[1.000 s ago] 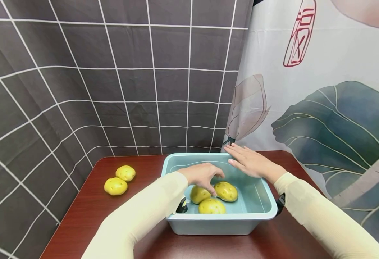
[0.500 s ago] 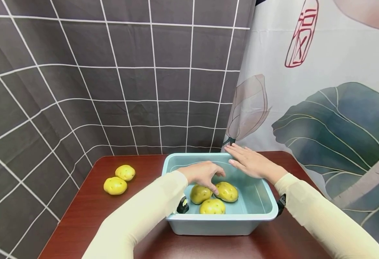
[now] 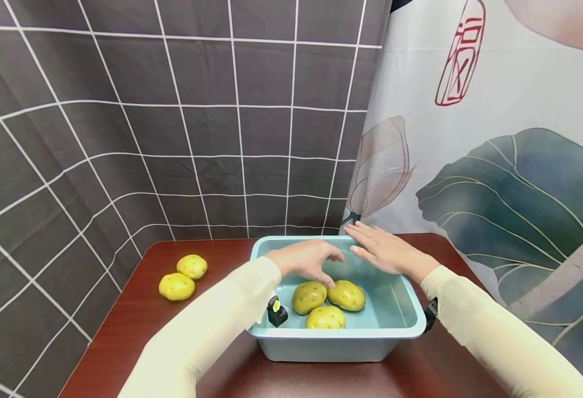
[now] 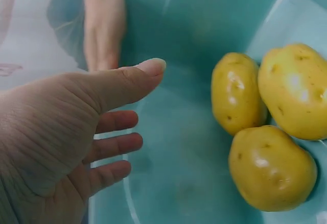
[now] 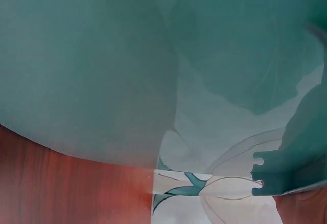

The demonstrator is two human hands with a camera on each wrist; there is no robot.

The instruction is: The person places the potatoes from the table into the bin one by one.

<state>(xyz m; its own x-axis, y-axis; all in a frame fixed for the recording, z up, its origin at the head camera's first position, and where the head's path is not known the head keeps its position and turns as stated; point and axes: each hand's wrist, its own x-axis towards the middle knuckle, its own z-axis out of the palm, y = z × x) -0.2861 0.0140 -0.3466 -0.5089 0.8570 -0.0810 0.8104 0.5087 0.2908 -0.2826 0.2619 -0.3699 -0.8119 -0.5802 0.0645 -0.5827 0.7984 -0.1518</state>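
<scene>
A pale blue basin (image 3: 336, 333) holds three yellow potatoes, one at the left (image 3: 307, 297), one at the right (image 3: 347, 296) and one at the front (image 3: 325, 318). Above them, inside the rim, hovers my left hand (image 3: 303, 258), its fingers loosely bent and its thumb apart. In the left wrist view nothing lies between that hand's (image 4: 66, 127) thumb and fingers, and the potatoes sit clear of it. My right hand (image 3: 383, 249) lies with straight fingers over the basin's back right corner; the right wrist view shows only a sliver of hand (image 5: 304, 208).
Two more potatoes, a nearer one (image 3: 176, 286) and a farther one (image 3: 192, 266), lie on the reddish-brown table (image 3: 137, 331) left of the basin. A dark checked curtain (image 3: 266, 132) and a white printed curtain (image 3: 421, 143) hang behind.
My left hand has lifted up and slightly left, away from the potatoes. The right hand and the potatoes have stayed in place.
</scene>
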